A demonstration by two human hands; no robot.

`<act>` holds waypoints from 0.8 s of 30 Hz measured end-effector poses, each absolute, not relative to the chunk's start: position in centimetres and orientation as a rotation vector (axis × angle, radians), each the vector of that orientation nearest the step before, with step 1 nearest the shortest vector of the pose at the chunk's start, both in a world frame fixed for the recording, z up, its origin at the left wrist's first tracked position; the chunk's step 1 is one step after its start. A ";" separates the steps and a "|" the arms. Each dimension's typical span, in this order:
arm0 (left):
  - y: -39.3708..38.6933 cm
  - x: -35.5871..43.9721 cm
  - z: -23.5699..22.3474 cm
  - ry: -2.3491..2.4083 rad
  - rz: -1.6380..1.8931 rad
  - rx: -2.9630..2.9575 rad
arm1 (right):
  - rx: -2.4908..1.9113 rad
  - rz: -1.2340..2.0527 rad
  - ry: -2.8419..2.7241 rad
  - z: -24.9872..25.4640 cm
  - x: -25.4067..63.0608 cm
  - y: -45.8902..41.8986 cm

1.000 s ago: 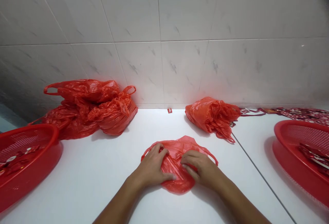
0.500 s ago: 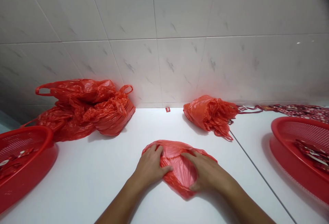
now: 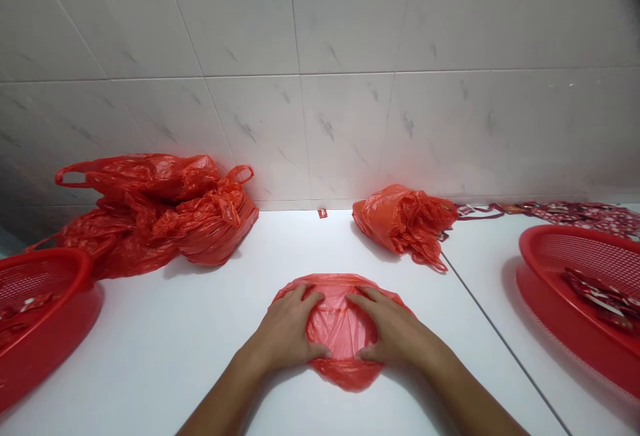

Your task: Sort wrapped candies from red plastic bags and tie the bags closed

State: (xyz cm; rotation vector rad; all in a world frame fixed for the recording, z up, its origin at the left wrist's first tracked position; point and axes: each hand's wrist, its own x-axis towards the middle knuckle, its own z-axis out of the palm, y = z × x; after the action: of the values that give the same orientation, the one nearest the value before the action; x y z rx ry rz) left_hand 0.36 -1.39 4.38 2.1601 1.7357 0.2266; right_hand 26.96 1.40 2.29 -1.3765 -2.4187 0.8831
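A thin red plastic bag (image 3: 343,329) lies on the white table in front of me with its mouth spread wide. My left hand (image 3: 287,329) rests in the left side of the mouth, fingers curved and the thumb well apart along the near edge. Across from it, my right hand (image 3: 393,329) presses against the right side in the same way, its thumb pointing inward. Both hands touch the plastic without closing on it. The bag's pale pink inside shows between them.
Knotted, filled red bags (image 3: 200,223) are heaped at the wall on the left. Another red bag (image 3: 400,223) stands back right. Red baskets holding small packets, a left basket (image 3: 75,309) and a right basket (image 3: 540,289), flank the table. A small red packet (image 3: 323,213) lies by the wall.
My left hand has shifted slightly toward me and its thumb has moved down to the near edge. The bag's mouth is rounder and more even. The view has turned slightly right.
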 end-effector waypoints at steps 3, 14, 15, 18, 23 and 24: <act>-1.5 0.2 4.8 1.664 0.230 2.156 | -1.439 0.989 -2.448 1.9 27.5 1.3; -0.7 0.1 5.1 1.630 0.528 2.163 | -1.364 0.959 -2.373 3.1 27.9 2.2; -0.6 0.1 4.9 1.624 0.514 2.183 | -1.379 0.955 -2.379 3.1 27.9 2.2; -0.6 0.1 4.2 1.634 0.447 2.212 | -1.413 0.955 -2.400 2.8 27.8 2.2; -1.0 0.4 3.9 1.628 0.347 2.195 | -1.450 1.006 -2.427 2.0 27.6 2.0; -1.1 0.4 4.0 1.623 0.349 2.185 | -1.450 1.023 -2.438 1.9 27.6 1.9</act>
State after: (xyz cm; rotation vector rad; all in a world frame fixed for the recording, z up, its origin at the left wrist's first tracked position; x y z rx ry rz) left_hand 0.44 -1.05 3.99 2.1848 1.6234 0.3492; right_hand 27.59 1.90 1.89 -1.4504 -2.4382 1.0233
